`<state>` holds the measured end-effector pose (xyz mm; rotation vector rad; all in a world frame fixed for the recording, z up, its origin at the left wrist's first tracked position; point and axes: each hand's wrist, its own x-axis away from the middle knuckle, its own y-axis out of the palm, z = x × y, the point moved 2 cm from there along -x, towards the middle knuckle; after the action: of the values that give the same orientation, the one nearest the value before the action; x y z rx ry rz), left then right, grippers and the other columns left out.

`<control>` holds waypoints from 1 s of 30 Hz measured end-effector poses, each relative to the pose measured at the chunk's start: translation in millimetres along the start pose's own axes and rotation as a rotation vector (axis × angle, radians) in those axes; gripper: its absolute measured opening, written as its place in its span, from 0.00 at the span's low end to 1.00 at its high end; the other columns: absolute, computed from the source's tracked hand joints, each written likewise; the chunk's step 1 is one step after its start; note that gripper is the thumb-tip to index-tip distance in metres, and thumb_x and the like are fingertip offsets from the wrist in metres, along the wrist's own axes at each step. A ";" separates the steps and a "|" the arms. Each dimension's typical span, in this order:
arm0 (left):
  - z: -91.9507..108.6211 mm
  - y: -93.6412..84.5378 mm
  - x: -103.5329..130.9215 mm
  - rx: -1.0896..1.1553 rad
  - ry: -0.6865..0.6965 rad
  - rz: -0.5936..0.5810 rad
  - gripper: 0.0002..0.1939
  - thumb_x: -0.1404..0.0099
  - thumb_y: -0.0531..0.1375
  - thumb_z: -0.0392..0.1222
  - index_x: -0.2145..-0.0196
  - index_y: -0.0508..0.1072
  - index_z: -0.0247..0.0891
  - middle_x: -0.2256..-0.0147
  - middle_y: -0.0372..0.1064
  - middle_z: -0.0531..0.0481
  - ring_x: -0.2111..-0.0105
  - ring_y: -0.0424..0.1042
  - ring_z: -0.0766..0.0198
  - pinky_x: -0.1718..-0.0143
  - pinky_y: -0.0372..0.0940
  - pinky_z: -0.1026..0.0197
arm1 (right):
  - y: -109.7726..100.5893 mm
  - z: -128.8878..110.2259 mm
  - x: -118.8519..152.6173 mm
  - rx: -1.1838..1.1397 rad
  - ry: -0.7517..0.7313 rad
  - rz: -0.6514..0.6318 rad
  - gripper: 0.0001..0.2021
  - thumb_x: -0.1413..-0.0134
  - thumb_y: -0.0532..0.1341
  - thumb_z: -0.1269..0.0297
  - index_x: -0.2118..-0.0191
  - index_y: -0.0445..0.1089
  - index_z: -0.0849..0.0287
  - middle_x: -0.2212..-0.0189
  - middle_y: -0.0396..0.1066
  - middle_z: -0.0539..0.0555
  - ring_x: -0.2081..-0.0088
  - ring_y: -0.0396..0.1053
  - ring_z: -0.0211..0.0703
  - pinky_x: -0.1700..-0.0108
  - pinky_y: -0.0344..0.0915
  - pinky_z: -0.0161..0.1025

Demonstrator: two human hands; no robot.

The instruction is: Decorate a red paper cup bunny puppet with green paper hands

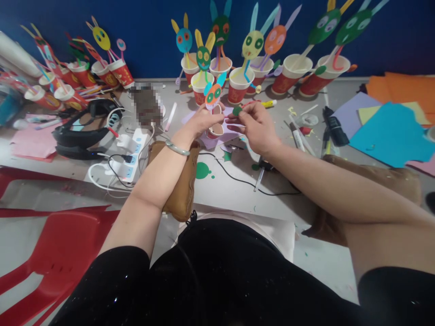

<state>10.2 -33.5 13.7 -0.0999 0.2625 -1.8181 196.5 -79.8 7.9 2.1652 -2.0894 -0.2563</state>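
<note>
My left hand [204,121] is closed around a paper cup [215,131], its fingers partly hidden behind it. Above the cup rises an orange paper rabbit face [213,96] with blue ears and green eyes. My right hand [258,127] pinches a small green paper disc [237,111] just right of the cup. A thin pink strip runs between the disc and the cup; whether it is joined to both I cannot tell. Under both hands lies a purple paper sheet [208,142].
Several decorated red cups [238,93] stand along the blue wall, with more at far left. A power strip [136,154], black headset [81,131] and tan pouch [181,194] lie left. A black cord [234,175] crosses the front; coloured paper [390,131] and markers [297,136] lie right.
</note>
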 end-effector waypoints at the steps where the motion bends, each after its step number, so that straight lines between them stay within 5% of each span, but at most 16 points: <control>1: 0.2 -0.4 0.2 -0.005 -0.024 -0.007 0.12 0.41 0.67 0.34 0.58 0.76 0.42 0.66 0.76 0.52 0.57 0.80 0.56 0.49 0.73 0.52 | -0.9 -1.2 -0.1 0.035 -0.021 0.008 0.16 0.34 0.75 0.57 0.62 0.66 0.48 0.63 0.78 0.49 0.52 0.84 0.49 0.47 0.87 0.53; 11: 1.9 1.1 1.5 0.060 -0.105 -0.003 0.14 0.41 0.67 0.31 0.57 0.77 0.42 0.65 0.74 0.52 0.56 0.80 0.55 0.50 0.73 0.51 | 1.6 -3.2 -10.1 0.188 -0.036 0.041 0.17 0.42 0.73 0.81 0.71 0.73 0.52 0.73 0.75 0.48 0.65 0.78 0.43 0.51 0.81 0.47; 25: 5.8 1.8 2.5 0.101 -0.131 -0.023 0.16 0.41 0.70 0.30 0.57 0.75 0.41 0.64 0.72 0.52 0.52 0.81 0.51 0.45 0.74 0.44 | 4.4 8.7 -24.5 0.168 -0.030 0.039 0.18 0.45 0.76 0.76 0.72 0.69 0.50 0.74 0.78 0.46 0.68 0.81 0.45 0.54 0.85 0.51; 30: 13.6 3.0 6.3 0.077 -0.143 -0.032 0.14 0.38 0.66 0.28 0.58 0.73 0.42 0.67 0.71 0.55 0.59 0.77 0.59 0.47 0.72 0.47 | 3.4 2.7 -25.7 0.202 -0.060 -0.006 0.18 0.48 0.78 0.73 0.73 0.69 0.48 0.77 0.77 0.47 0.66 0.84 0.51 0.56 0.87 0.56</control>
<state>14.2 -42.0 25.7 -0.1801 0.0895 -1.8404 191.8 -54.1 6.9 2.3016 -2.2296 -0.1165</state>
